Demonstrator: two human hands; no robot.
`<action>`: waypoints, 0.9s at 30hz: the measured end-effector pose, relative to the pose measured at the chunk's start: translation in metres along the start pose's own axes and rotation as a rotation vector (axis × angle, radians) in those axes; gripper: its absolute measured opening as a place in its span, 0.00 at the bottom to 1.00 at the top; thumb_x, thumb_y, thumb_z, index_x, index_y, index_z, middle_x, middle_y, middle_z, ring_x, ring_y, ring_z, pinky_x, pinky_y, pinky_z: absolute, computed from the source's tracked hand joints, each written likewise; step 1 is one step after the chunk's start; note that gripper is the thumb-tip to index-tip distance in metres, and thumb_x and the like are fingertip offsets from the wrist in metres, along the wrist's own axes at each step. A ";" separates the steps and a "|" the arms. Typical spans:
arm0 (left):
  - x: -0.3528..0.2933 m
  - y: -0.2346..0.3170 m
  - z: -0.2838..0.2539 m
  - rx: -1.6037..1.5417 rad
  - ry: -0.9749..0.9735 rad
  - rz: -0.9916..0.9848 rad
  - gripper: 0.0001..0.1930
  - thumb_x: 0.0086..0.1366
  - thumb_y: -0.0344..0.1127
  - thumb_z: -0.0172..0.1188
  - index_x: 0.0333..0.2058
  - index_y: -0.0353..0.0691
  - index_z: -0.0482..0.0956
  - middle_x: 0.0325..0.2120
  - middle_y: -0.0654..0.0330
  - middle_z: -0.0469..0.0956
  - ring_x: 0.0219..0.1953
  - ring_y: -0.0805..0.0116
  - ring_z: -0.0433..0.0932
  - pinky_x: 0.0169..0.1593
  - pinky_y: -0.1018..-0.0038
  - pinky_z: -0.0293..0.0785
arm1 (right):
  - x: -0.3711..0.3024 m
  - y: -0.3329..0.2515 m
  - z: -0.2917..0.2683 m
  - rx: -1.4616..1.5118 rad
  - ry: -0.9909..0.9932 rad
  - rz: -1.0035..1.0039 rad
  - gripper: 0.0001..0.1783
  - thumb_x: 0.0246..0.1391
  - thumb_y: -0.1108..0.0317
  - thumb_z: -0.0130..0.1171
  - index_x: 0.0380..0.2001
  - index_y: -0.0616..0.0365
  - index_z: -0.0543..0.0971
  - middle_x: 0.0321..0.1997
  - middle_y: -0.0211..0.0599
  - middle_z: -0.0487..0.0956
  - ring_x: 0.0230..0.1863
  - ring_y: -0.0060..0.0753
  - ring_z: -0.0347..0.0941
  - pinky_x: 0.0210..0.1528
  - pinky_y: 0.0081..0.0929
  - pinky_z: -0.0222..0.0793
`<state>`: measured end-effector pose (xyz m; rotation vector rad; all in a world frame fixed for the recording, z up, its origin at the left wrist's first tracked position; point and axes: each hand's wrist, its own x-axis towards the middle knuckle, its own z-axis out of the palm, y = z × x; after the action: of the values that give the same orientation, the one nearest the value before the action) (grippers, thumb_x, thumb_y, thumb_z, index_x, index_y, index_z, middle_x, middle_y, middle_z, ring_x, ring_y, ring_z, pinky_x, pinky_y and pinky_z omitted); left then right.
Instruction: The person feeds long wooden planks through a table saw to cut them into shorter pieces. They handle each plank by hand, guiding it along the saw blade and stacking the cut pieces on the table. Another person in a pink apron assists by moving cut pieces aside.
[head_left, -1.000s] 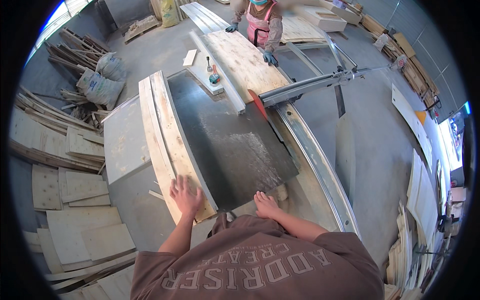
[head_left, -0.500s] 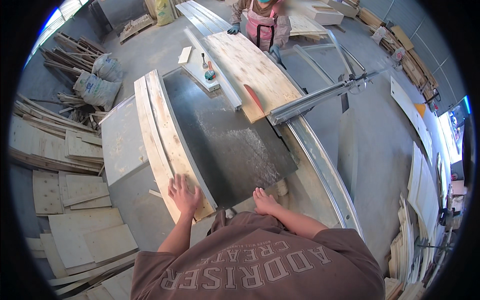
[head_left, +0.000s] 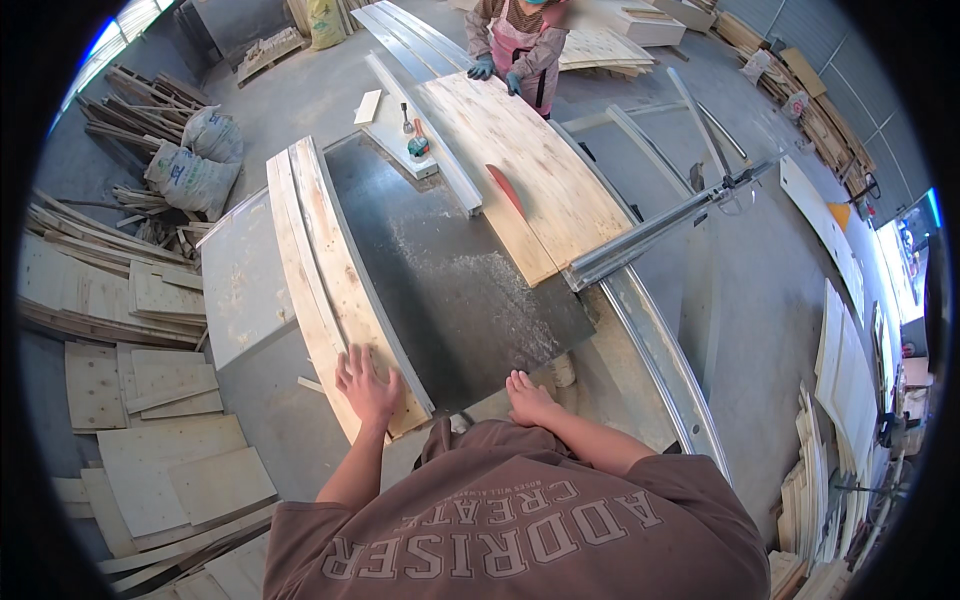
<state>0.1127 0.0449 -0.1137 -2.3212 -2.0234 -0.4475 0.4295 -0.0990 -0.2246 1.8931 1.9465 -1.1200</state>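
My left hand (head_left: 369, 388) lies with fingers spread on the near end of some long plywood strips (head_left: 312, 265), which rest side by side along the left of a dark metal saw table (head_left: 455, 300). At the table's near edge is my right hand (head_left: 531, 400), its fingers stretched out and nothing in them. Across the table, a wide plywood board (head_left: 535, 170) lies beside a red curved blade guard (head_left: 506, 190). A thin cut line runs from the guard to the board's near edge. A co-worker's gloved hands (head_left: 496, 75) are at the board's far end.
A metal crossbar (head_left: 660, 228) sits against the board's near edge, above a long sliding rail (head_left: 665, 360). Left of the board stand a metal fence (head_left: 425, 135) and a tool with a green and red body (head_left: 418, 142). Plywood offcuts (head_left: 185, 470) cover the floor at left.
The wide board and the crossbar have slid toward me, past the red guard, and a cut line now shows. The co-worker's hands have come closer together. My hands have stayed put.
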 end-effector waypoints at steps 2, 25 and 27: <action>-0.001 0.000 0.001 0.001 -0.003 0.009 0.39 0.61 0.47 0.66 0.71 0.43 0.73 0.76 0.49 0.66 0.80 0.41 0.54 0.80 0.47 0.47 | -0.002 0.002 0.009 0.001 0.068 -0.001 0.46 0.67 0.56 0.60 0.81 0.62 0.56 0.90 0.50 0.47 0.89 0.50 0.43 0.79 0.69 0.58; 0.029 0.002 0.050 0.065 0.006 -0.011 0.39 0.60 0.47 0.67 0.70 0.43 0.74 0.76 0.50 0.67 0.79 0.41 0.55 0.80 0.46 0.49 | 0.073 0.211 0.043 2.011 0.804 0.689 0.09 0.67 0.62 0.71 0.41 0.52 0.81 0.30 0.29 0.81 0.25 0.22 0.74 0.23 0.26 0.67; 0.038 0.000 0.059 0.072 0.002 -0.015 0.39 0.60 0.47 0.66 0.70 0.45 0.73 0.76 0.51 0.66 0.80 0.42 0.55 0.80 0.46 0.49 | 0.064 0.218 0.056 1.973 0.784 0.648 0.08 0.68 0.64 0.70 0.39 0.53 0.81 0.30 0.27 0.79 0.22 0.20 0.71 0.21 0.25 0.64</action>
<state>0.1282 0.0942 -0.1615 -2.2647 -2.0226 -0.3711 0.6006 -0.1091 -0.3840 3.5139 -0.7686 -2.4736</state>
